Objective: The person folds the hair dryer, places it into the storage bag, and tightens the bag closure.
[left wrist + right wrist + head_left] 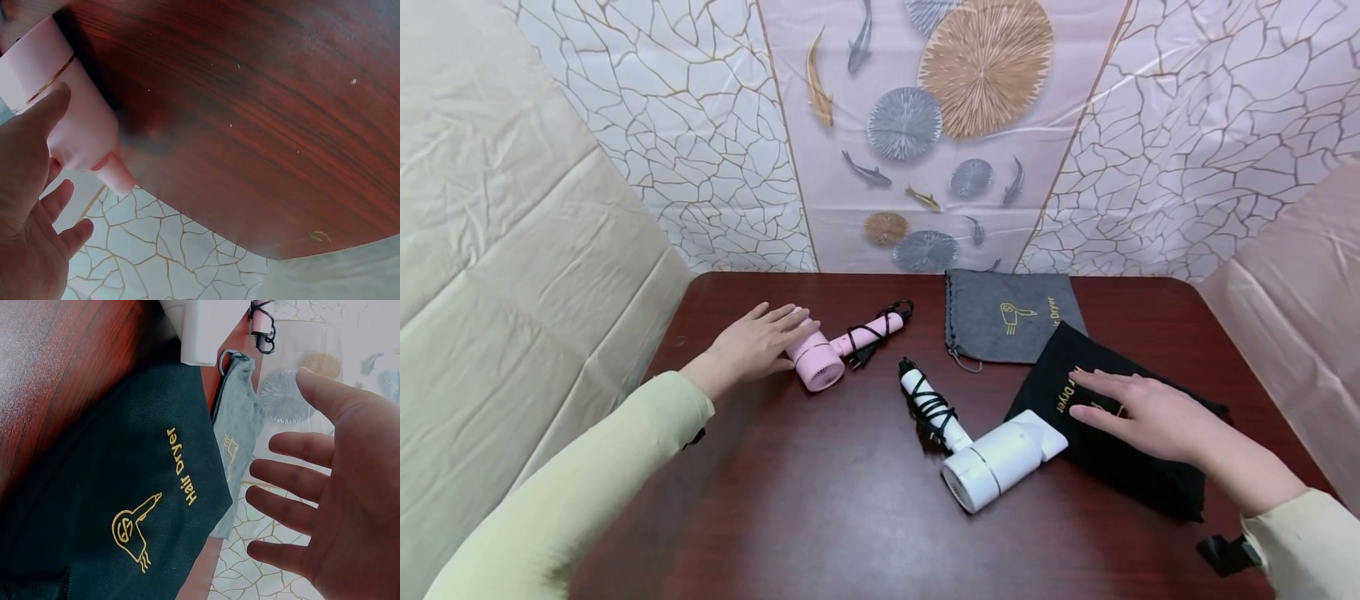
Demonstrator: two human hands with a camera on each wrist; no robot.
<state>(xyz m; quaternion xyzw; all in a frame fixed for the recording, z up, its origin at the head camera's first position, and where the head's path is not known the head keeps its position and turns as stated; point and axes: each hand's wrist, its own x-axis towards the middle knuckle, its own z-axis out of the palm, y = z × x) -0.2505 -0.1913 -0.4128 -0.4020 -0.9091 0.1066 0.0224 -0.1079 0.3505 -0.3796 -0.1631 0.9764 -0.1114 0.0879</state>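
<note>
At the left of the table, my left hand [762,340] is at the barrel of a pink hair dryer [817,360], its fingers extended and relaxed. In the left wrist view the thumb [55,107] overlaps the pink barrel; I cannot tell how firmly it touches. My right hand [1150,412] hovers with spread fingers over a black drawstring bag [119,462] lettered "Hair Dryer", holding nothing. Beside that bag, a white hair dryer [1000,462] lies with its black cord wound round the handle and its nozzle toward the bag.
A grey bag [992,321] with a yellow dryer print lies flat at the table's back edge, partly under the black one. The dark red-brown table [820,500] is bordered by patterned cloth [722,125] behind and plain cloth [550,217] at the sides.
</note>
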